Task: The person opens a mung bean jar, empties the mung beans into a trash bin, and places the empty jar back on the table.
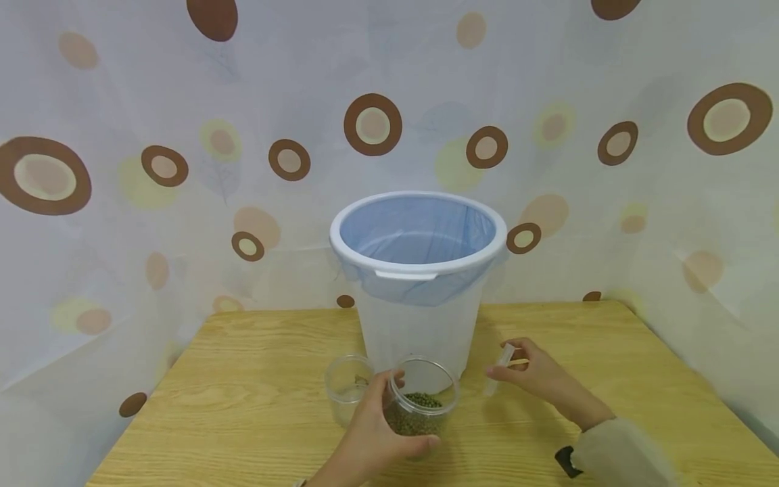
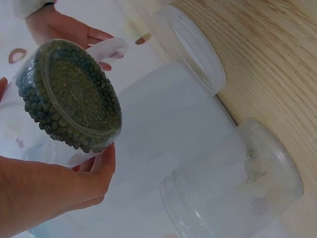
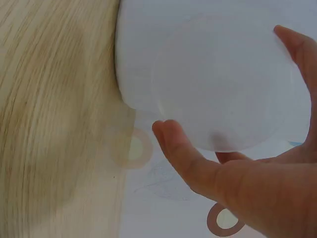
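Observation:
My left hand [image 1: 377, 429] grips a clear plastic jar [image 1: 447, 409] part-filled with small green beans [image 2: 74, 94]. The jar has no lid on and is held up off the table, its bean-covered base showing in the left wrist view. Between the fingers and thumb of my right hand [image 1: 538, 379] is a round, translucent white lid [image 3: 223, 84], held edge-up to the right of the jar. Left of my left hand stands a second clear jar [image 1: 343, 399], uncovered, with a few dark specks [image 2: 255, 166] inside.
A white bin [image 1: 420, 325] lined with a thin blue bag [image 1: 395, 237] stands behind both hands on the wooden table [image 1: 255, 379]. Another white lid [image 2: 213, 64] lies on the table beside the bin. A dotted sheet [image 1: 414, 67] hangs around the table.

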Tool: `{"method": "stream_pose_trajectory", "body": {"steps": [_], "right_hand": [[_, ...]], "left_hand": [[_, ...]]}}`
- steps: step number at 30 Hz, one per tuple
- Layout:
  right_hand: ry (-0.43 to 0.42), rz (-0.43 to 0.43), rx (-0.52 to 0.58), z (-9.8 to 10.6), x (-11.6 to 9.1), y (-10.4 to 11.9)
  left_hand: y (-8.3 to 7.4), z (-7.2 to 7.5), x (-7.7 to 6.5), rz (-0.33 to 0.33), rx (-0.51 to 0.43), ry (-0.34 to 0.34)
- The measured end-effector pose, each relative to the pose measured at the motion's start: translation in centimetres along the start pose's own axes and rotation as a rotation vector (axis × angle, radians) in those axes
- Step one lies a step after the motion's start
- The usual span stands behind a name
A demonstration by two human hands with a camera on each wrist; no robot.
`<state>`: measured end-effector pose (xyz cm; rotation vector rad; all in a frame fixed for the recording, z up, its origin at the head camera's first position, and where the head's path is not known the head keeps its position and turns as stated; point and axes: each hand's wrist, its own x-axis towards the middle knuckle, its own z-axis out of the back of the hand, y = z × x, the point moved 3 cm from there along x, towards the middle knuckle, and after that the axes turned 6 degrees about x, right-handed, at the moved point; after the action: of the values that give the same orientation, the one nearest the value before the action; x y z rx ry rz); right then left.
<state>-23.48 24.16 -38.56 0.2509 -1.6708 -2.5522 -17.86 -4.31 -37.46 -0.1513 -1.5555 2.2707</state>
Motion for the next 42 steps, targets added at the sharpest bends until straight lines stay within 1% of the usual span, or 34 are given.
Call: {"method": "stream_pose_trajectory", "body": {"steps": [6, 8, 12, 18, 24, 29, 36, 42], "right_hand": [[-0.037, -0.05, -0.124, -0.2, 0.4, -0.8], [-0.053, -0.072, -0.152, -0.3, 0.4, -1.0], [-0.081, -0.089, -0.21, -0.4, 0.5, -1.4], [-0.095, -0.077, -0.259, -0.6, 0.6, -2.0], [-0.066, -0.092, -0.32, -0.5, 0.9, -2.1], [-0.045, -0.057, -0.395, -0.7, 1.1, -2.3], [-0.068, -0.038, -0.402, -1.0, 1.8, -2.8], [-0.091, -0.037, -0.43, -1.2, 2.2, -2.7]], "left_hand": [[-0.1, 0.0, 0.0, -0.01, -0.015, -0.007], [-0.1, -0.1, 0.0, -0.013, -0.021, -0.011], [-0.2, -0.1, 0.0, -0.021, -0.03, -0.014], [-0.2, -0.2, -0.1, -0.01, -0.048, 0.0], [-0.3, -0.1, -0.1, 0.001, -0.036, -0.008], [-0.2, -0.2, -0.1, 0.008, -0.037, -0.009], [-0.1, -0.3, -0.3, 0.011, -0.033, -0.017], [-0.3, -0.4, -0.4, 0.025, -0.036, -0.004]]}}
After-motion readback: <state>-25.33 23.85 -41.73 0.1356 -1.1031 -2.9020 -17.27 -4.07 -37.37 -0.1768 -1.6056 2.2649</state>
